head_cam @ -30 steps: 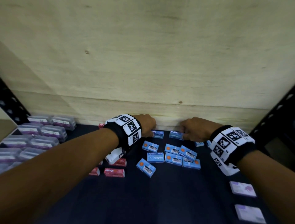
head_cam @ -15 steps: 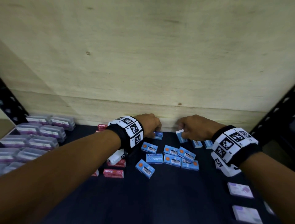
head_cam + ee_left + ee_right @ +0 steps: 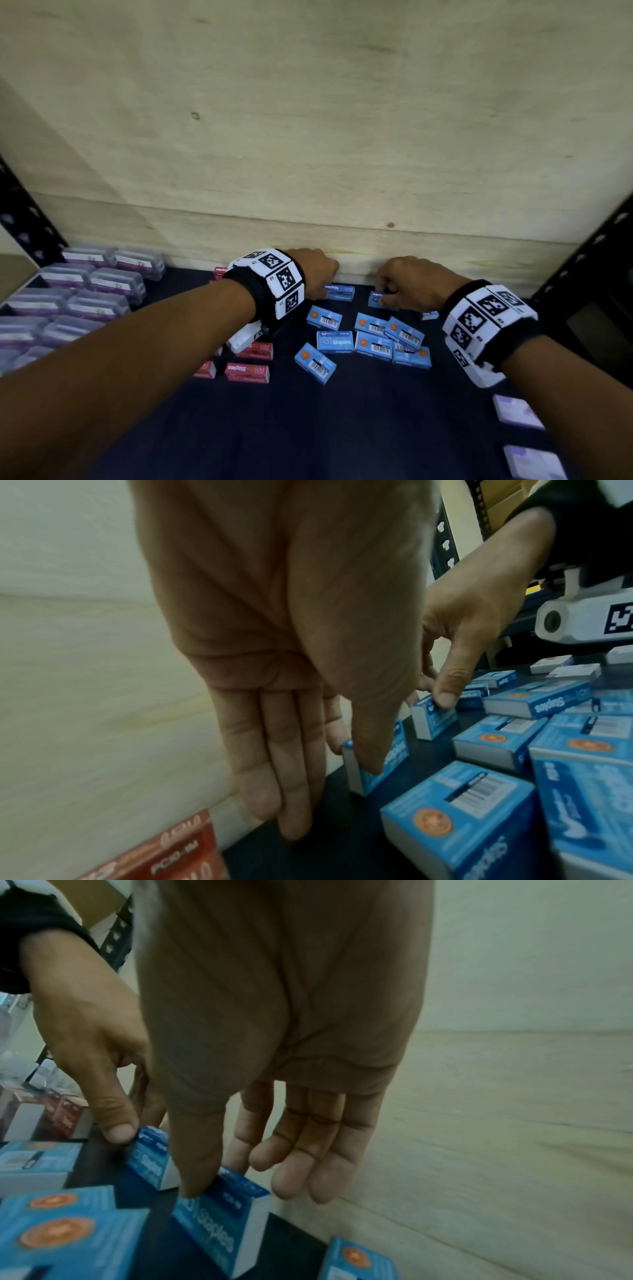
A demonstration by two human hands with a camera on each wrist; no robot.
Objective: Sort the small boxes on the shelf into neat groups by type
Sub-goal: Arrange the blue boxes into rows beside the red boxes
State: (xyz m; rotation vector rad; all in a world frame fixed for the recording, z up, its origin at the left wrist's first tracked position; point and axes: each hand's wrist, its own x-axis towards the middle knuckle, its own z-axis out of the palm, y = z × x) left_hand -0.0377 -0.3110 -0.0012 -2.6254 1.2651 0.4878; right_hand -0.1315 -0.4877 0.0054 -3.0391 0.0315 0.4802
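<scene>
Two blue staples boxes stand on their long edges near the wooden back wall. My left hand (image 3: 322,279) pinches the left one (image 3: 339,292) between thumb and forefinger (image 3: 356,758); that box (image 3: 390,753) rests on the dark shelf (image 3: 342,428). My right hand (image 3: 387,294) pinches the other blue box (image 3: 378,300) the same way (image 3: 215,1177), and this box (image 3: 222,1221) also touches the shelf. Both hands' remaining fingers hang straight. Several more blue boxes (image 3: 373,342) lie flat and scattered just in front of the two hands.
Red staples boxes (image 3: 247,372) lie under my left forearm. Clear cases with purple labels (image 3: 85,291) fill the shelf's left side. Pale lilac boxes (image 3: 517,411) sit at the front right. Black rack uprights (image 3: 603,253) flank the shelf.
My right hand lifted and tilted its blue box, then brought it down on edge a little nearer. My left hand has stayed on its box by the wall.
</scene>
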